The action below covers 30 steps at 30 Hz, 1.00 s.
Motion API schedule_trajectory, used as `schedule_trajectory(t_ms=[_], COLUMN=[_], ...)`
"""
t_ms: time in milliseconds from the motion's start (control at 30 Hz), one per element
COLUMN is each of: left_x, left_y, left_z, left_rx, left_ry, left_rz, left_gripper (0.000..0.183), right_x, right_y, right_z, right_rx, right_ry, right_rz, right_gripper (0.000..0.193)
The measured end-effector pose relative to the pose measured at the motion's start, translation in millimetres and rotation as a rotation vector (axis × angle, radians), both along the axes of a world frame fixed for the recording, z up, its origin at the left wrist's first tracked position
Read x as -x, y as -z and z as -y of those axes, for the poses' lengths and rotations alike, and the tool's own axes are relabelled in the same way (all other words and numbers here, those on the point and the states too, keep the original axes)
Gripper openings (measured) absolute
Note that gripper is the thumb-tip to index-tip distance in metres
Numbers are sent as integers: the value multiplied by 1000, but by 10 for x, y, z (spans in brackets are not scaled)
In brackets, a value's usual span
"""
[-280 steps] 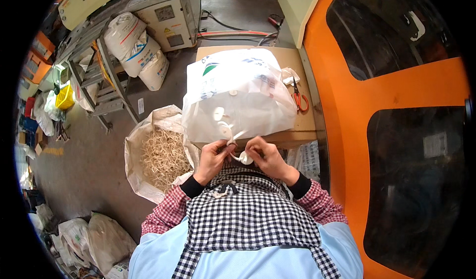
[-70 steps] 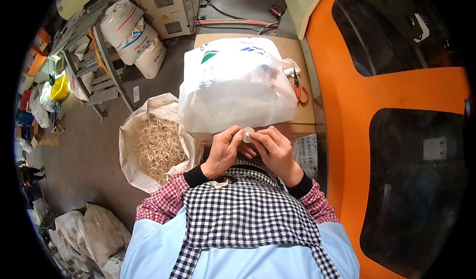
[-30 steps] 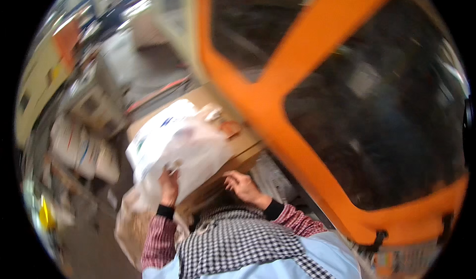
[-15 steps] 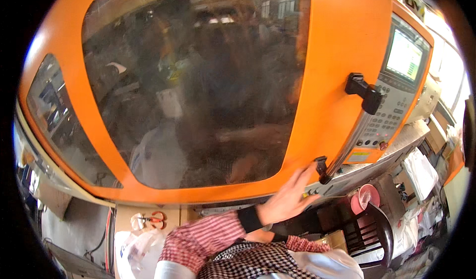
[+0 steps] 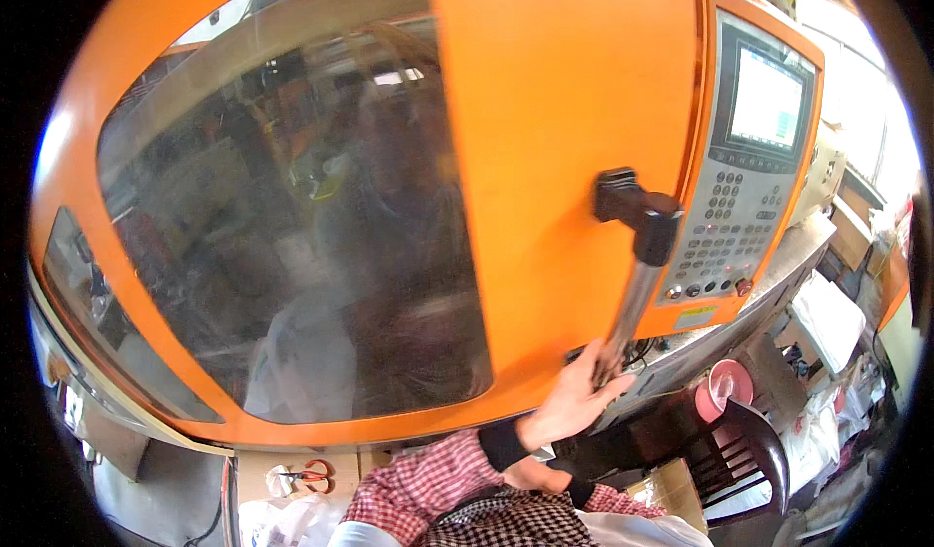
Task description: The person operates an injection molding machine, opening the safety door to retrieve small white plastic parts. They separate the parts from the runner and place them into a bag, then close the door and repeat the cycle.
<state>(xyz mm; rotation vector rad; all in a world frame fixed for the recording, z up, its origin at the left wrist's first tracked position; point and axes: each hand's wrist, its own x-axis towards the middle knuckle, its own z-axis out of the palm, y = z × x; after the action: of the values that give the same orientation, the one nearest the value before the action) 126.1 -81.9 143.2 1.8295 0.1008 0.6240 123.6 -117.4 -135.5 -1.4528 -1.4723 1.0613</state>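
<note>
My left hand (image 5: 572,398) is closed around the lower part of a long metal handle (image 5: 630,304) with black end mounts. The handle is fixed to the orange door (image 5: 545,158) of a large machine. The door has a big dark window (image 5: 311,216) with reflections in it. Below my left wrist, close to my body, is my right hand (image 5: 535,473), partly covered by the left forearm; its fingers are hidden. To the right of the handle stands a control panel (image 5: 720,218) with a lit screen (image 5: 769,98) and rows of buttons.
Orange-handled pliers or cutters (image 5: 316,473) and clear plastic bags (image 5: 292,520) lie at lower left. A dark wooden chair (image 5: 764,450), a pink basin (image 5: 728,384) and an open cardboard box (image 5: 671,494) stand at lower right. White bags (image 5: 827,318) crowd the right edge.
My left hand has gone from reaching beside the handle's lower end to gripping the bar. The view has shifted, so the door window and handle appear further left. My right hand stays low.
</note>
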Motion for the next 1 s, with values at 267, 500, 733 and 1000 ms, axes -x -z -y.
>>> schedule_trajectory(t_ms=[267,500,733,1000], left_x=[1225,1746,2157,2457], left_y=[206,112,227,176], left_z=[-276,-180,-436,-770], left_rx=[84,-138,-69,-253], left_ry=[-272,-946,-1361,-1700], left_rz=[24,87,222,156], left_gripper=[35,35,30,26], right_x=[-570,-949,-976,-784], right_y=[-738,-1308,-1405,-1508], right_z=[166,-455,-1536,-2987], right_rx=[151,-217,-384,-686], right_ry=[-296,92,192,258], right_rz=[296,449,534,57], right_gripper=[24,13,21,25])
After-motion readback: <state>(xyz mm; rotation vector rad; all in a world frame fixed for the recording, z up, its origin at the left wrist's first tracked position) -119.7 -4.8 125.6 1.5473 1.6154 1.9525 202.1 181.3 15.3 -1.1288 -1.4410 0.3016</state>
